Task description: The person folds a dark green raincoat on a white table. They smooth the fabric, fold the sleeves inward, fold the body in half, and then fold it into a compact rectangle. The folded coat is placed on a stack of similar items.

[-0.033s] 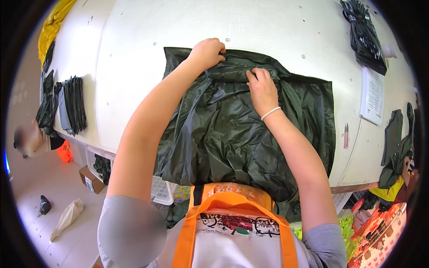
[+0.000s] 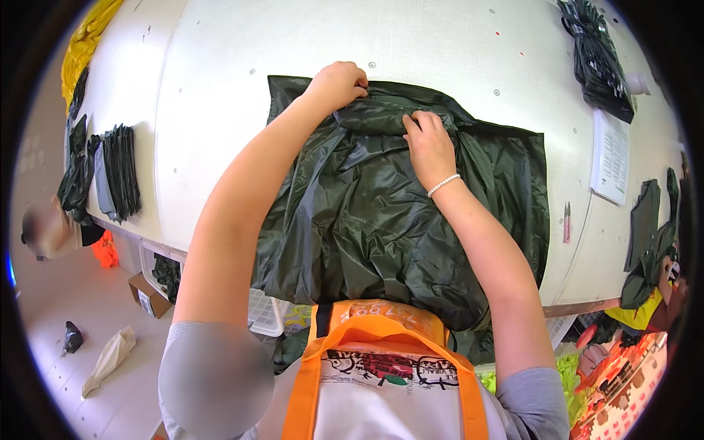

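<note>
A dark green, shiny garment-like piece of thin fabric (image 2: 352,213) lies wrinkled on the pale table, its near side hanging over the front edge. At its far edge, my left hand (image 2: 337,86) is closed with bent fingers on the cloth; the fingertips are partly hidden. My right hand (image 2: 433,150), with a beaded bracelet at the wrist, pinches the rolled fold (image 2: 374,117) near the top middle between thumb and fingers. Between the two hands this fold runs crosswise, bunched and raised.
Small pink-handled snippers (image 2: 567,224) lie right of the fabric. Farther right are printed sheets (image 2: 611,158) and a dark bundle (image 2: 598,62). Folded dark pieces (image 2: 121,172) stack at the left, near yellow cloth (image 2: 88,37). Another person (image 2: 51,227) is beyond the left edge.
</note>
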Demonstrator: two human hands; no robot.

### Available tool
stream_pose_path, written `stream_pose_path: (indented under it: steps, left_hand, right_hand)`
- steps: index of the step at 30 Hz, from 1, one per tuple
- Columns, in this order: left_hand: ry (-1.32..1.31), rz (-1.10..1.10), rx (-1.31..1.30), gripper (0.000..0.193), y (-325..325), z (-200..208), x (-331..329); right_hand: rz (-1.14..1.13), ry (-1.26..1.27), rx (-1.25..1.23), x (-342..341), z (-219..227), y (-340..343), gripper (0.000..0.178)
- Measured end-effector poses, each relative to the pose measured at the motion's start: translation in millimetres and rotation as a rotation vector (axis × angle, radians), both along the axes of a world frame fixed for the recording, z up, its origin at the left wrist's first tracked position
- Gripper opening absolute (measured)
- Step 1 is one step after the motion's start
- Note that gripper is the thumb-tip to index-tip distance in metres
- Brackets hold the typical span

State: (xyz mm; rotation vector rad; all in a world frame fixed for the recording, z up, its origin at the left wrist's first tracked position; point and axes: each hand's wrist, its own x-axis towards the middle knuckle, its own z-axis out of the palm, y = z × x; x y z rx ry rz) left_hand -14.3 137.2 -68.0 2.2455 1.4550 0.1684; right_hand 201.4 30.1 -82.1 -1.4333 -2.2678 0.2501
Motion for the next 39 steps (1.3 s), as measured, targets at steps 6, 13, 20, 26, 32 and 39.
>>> stream_pose_path:
  steps: [6,13,20,26,32,39]
  left_hand:
    - [-0.041,-0.073,0.05,0.014,-3,-2,-9]
    - [-0.055,0.001,0.183,0.009,1,4,-10]
    - [-0.033,-0.052,0.555,0.015,-57,28,1]
    - [0.221,-0.094,0.439,0.02,-47,38,4]
    - [0.237,0.106,0.392,0.013,-41,25,28]
    - [-0.167,0.282,0.178,0.019,-55,-9,-1]
  right_hand:
    - [-0.008,0.012,0.014,3,-2,0,0.032]
    - [0.047,-0.022,-0.021,4,3,6,0.028]
    - [0.011,-0.058,-0.321,7,16,70,0.017]
    - [-0.202,-0.044,-0.548,1,28,94,0.019]
    - [-0.265,-0.095,-0.572,0,22,100,0.02]
    - [-0.262,-0.073,-0.492,7,21,91,0.019]
